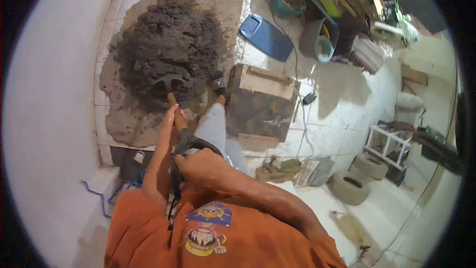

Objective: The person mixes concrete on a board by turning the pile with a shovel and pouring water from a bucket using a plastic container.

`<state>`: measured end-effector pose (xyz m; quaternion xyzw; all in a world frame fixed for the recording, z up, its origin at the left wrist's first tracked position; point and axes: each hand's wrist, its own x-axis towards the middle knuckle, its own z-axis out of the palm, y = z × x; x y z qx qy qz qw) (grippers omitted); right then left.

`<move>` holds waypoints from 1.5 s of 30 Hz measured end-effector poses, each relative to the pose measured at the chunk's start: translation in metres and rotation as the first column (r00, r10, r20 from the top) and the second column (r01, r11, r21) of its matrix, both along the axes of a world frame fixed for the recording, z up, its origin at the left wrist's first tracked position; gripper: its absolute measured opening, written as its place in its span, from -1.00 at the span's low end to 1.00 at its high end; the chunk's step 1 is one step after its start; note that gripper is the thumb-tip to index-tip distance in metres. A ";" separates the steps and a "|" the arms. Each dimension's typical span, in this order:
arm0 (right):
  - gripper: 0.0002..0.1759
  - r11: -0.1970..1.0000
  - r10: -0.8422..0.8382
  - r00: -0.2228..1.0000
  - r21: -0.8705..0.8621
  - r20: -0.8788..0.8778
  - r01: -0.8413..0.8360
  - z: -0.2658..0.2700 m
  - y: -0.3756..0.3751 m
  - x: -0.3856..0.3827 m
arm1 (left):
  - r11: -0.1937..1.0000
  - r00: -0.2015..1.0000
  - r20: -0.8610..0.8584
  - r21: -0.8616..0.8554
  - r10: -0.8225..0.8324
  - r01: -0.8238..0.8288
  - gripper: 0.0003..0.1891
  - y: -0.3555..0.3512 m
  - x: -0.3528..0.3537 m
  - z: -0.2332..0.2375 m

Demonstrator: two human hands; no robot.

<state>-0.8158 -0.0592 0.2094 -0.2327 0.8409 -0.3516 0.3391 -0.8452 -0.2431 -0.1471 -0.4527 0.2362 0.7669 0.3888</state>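
Your left hand (175, 115) is clasping the tool handle (171, 100), your right hand (202, 165) gripping farther back; at eleven o'clock, the dark mound (163, 39) is looking damp, its lumps apparently unbroken.

The scene is viewed downward from 1 head-worn camera, the shirt (213, 228) close at 6 o'clock, the mound (166, 39) farther at 11 o'clock.

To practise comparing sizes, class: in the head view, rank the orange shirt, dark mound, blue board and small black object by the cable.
Largest to smallest, as they look:
1. Orange shirt
2. Dark mound
3. Blue board
4. Small black object
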 end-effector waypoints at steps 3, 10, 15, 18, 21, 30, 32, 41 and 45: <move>-0.75 0.996 0.088 0.996 -0.006 0.032 -0.088 0.000 0.012 -0.034 | 0.999 0.999 0.018 0.009 0.031 -0.031 -0.66 0.017 -0.022 0.034; -0.74 0.969 0.245 0.967 0.007 0.072 -0.246 0.006 0.025 -0.098 | 0.992 0.996 -0.063 -0.107 0.059 -0.066 -0.65 0.039 -0.057 0.042; -0.73 0.945 0.322 0.944 0.033 0.070 -0.324 0.011 0.020 -0.118 | 0.952 0.984 -0.169 -0.290 0.050 -0.098 -0.56 0.043 -0.067 0.043; -0.73 0.928 0.364 0.929 0.052 0.069 -0.368 0.014 0.014 -0.127 | 0.972 0.942 -0.334 -0.216 0.013 -0.090 -0.64 0.037 -0.067 0.032; -0.73 0.911 0.404 0.913 0.068 0.064 -0.408 0.016 0.008 -0.132 | 0.915 0.934 -0.025 -0.196 0.356 -0.354 -0.72 0.038 -0.069 0.018; -0.71 0.819 0.558 0.828 0.125 0.055 -0.560 0.006 -0.016 -0.146 | 0.868 0.883 -0.009 -0.183 0.469 -0.462 -0.71 0.035 -0.085 0.077; -0.71 0.791 0.596 0.801 0.132 0.059 -0.598 0.003 -0.020 -0.149 | 0.897 0.905 -0.099 -0.125 0.414 -0.424 -0.70 0.027 -0.081 0.081; -0.70 0.691 0.723 0.691 0.016 0.005 -0.723 0.021 -0.006 -0.182 | 0.343 0.347 -0.015 0.206 0.938 -0.917 -0.71 0.054 -0.093 0.059; -0.69 0.717 0.685 0.728 -0.148 -0.029 -0.681 0.090 0.046 -0.236 | 0.046 0.119 0.163 0.395 0.979 -0.918 -0.67 0.082 -0.129 0.058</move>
